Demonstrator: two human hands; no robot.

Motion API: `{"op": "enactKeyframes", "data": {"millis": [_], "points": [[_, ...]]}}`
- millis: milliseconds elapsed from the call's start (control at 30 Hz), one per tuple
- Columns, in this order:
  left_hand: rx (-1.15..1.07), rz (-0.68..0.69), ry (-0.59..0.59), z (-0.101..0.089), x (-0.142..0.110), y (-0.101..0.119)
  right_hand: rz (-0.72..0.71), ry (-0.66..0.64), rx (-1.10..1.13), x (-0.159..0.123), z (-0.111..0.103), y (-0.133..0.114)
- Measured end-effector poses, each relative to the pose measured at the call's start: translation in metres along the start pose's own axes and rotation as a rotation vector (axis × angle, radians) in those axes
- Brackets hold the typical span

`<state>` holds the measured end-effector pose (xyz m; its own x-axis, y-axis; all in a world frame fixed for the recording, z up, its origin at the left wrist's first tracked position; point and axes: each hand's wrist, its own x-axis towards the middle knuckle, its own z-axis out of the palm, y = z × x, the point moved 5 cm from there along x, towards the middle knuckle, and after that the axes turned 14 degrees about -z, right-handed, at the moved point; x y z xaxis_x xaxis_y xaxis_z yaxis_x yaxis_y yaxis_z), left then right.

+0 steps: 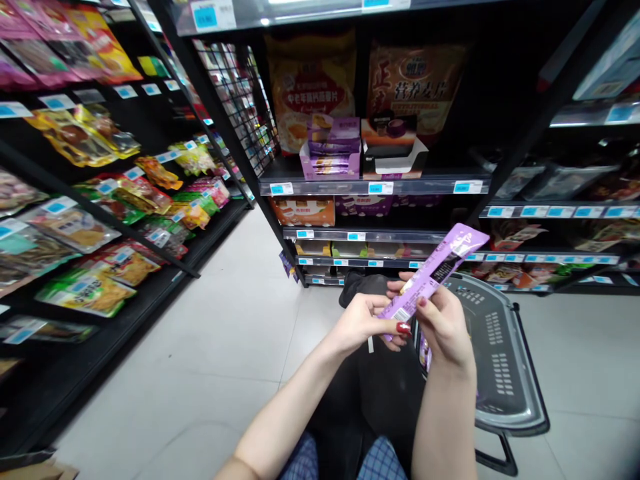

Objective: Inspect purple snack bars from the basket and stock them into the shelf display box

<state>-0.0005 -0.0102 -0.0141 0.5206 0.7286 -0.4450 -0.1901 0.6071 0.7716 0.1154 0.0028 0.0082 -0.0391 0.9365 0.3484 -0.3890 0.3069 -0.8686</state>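
Observation:
A long, slim purple sachet (434,265) with printed text and a barcode lies slanted across both my hands, its top end pointing up and right. My left hand (373,321) pinches the lower end, thumb over the barcode side. Farther up, my right hand (445,323) grips the sachet's middle, with its thumb on the front. Purple packs (425,352) show partly behind my right wrist. On the shelf ahead stands an open purple display box (330,163) with similar slim sachets inside. Next to it is a black and orange display box (393,157).
A grey shopping basket (505,360) with a black handle stands on the floor at my right. Large cereal bags (313,93) sit behind the display boxes. At left, a black shelf rack (165,287) holds many snack bags. Pale tiled floor (240,300) lies between.

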Motion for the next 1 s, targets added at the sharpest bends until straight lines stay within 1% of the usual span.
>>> {"op": "enactKeyframes", "data": {"millis": [100, 200, 300, 400, 467, 533, 667, 700, 767, 833, 867, 933, 1000], "points": [[0.033, 0.08, 0.131, 0.0, -0.006, 0.005, 0.037, 0.035, -0.08, -0.001, -0.001, 0.001], [0.065, 0.147, 0.212, 0.001, -0.009, 0.006, 0.053, 0.069, -0.098, -0.002, 0.0, 0.002], [0.065, 0.214, 0.234, 0.002, -0.011, 0.007, 0.023, 0.125, -0.033, 0.0, 0.002, 0.004], [0.025, 0.31, 0.244, -0.001, -0.014, 0.014, -0.016, 0.166, 0.017, 0.002, 0.004, 0.006], [0.031, 0.401, 0.307, -0.006, -0.02, 0.022, -0.038, 0.166, 0.047, 0.004, 0.003, 0.006], [0.064, 0.489, 0.4, -0.013, -0.031, 0.031, -0.083, 0.206, 0.065, 0.006, -0.003, 0.003], [0.17, 0.61, 0.54, -0.026, -0.051, 0.045, -0.197, 0.369, 0.003, 0.006, -0.022, -0.008], [0.195, 0.64, 0.566, -0.029, -0.055, 0.047, -0.202, 0.379, -0.035, 0.005, -0.025, -0.011], [0.216, 0.698, 0.608, -0.034, -0.061, 0.05, -0.197, 0.348, -0.135, 0.004, -0.027, -0.015], [0.185, 0.728, 0.622, -0.038, -0.063, 0.051, -0.225, 0.298, -0.238, 0.001, -0.025, -0.019], [0.156, 0.722, 0.61, -0.04, -0.062, 0.051, -0.244, 0.27, -0.279, 0.0, -0.024, -0.021], [0.121, 0.679, 0.539, -0.042, -0.06, 0.051, -0.269, 0.222, -0.329, -0.002, -0.021, -0.025], [0.15, 0.635, 0.448, -0.041, -0.059, 0.052, -0.239, 0.182, -0.352, -0.004, -0.02, -0.026]]}}
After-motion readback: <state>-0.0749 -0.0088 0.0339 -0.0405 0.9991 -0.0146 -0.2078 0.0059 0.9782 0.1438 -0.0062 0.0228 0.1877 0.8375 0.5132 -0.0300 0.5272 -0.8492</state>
